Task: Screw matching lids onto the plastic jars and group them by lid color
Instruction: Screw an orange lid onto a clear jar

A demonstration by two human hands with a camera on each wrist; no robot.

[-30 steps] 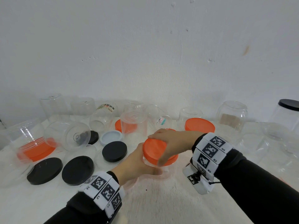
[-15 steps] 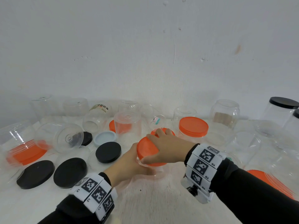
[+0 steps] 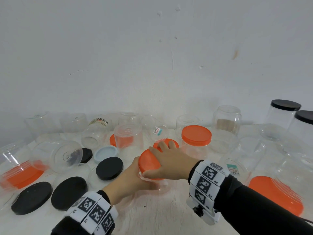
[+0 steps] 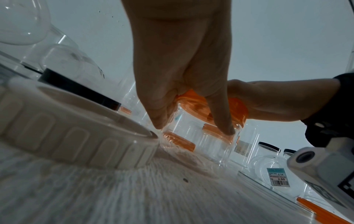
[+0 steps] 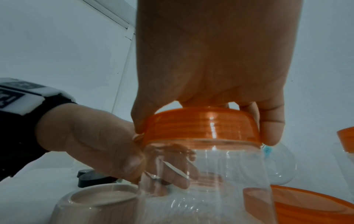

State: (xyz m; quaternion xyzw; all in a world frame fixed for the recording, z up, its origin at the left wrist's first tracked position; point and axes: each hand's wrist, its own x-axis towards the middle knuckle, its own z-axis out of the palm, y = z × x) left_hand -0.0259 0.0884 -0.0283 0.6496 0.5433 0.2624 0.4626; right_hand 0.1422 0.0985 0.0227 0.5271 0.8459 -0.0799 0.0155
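Head view: right hand (image 3: 171,164) lies over the orange lid (image 3: 149,164), fingers spread across its top and rim. Left hand (image 3: 130,182) wraps the clear jar (image 3: 159,185) standing on the white table (image 3: 152,216), amid loose black lids (image 3: 109,168).

Left wrist view: left fingers (image 4: 220,121) curl narrowly around the jar wall, just under the lid.

Right wrist view: right fingers (image 5: 272,128) and thumb clamp the lid's ribbed edge; lid sits on the jar mouth.
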